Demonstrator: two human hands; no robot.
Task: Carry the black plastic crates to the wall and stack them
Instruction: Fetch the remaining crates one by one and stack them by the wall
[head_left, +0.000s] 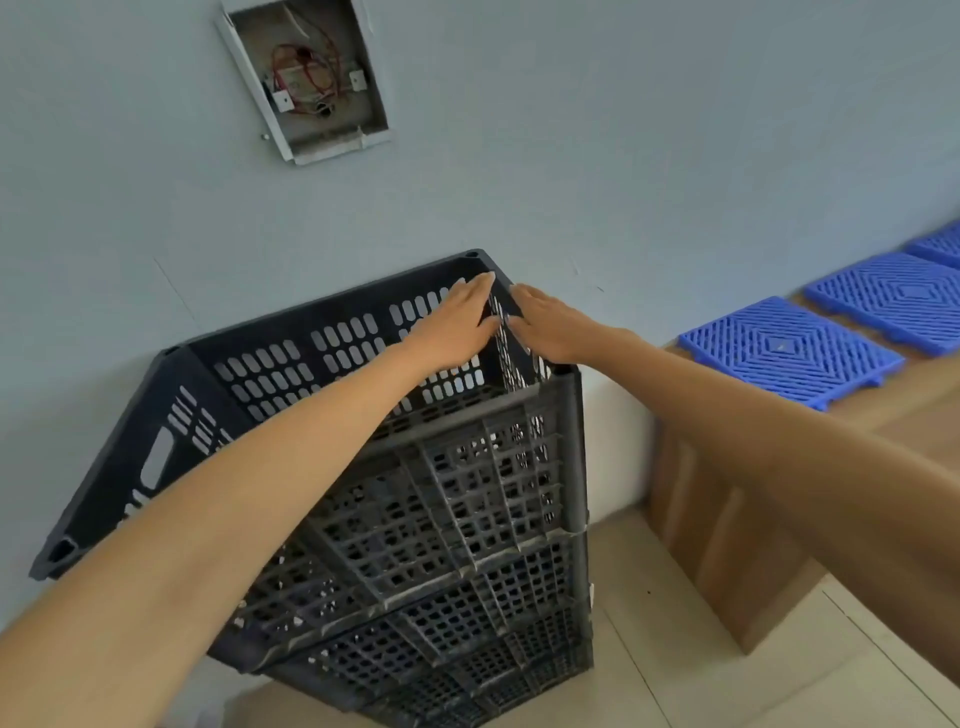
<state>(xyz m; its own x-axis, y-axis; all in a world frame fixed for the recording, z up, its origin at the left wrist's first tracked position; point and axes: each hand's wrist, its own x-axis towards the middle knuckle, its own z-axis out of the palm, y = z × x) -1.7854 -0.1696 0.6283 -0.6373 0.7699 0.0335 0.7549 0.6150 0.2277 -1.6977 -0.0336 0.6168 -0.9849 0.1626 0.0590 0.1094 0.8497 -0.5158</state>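
Several black perforated plastic crates (467, 519) stand stacked against the pale blue-grey wall (675, 156), the top crate (291, 358) open upward. My left hand (457, 327) lies straight-fingered on the inner face of its right end panel and my right hand (550, 327) lies flat on the outer face, neither gripping. Beside the stack, blue plastic grid tiles (784, 348) rest on a wooden surface (914, 400). An open electrical box (306, 78) with red wires sits in the wall above.
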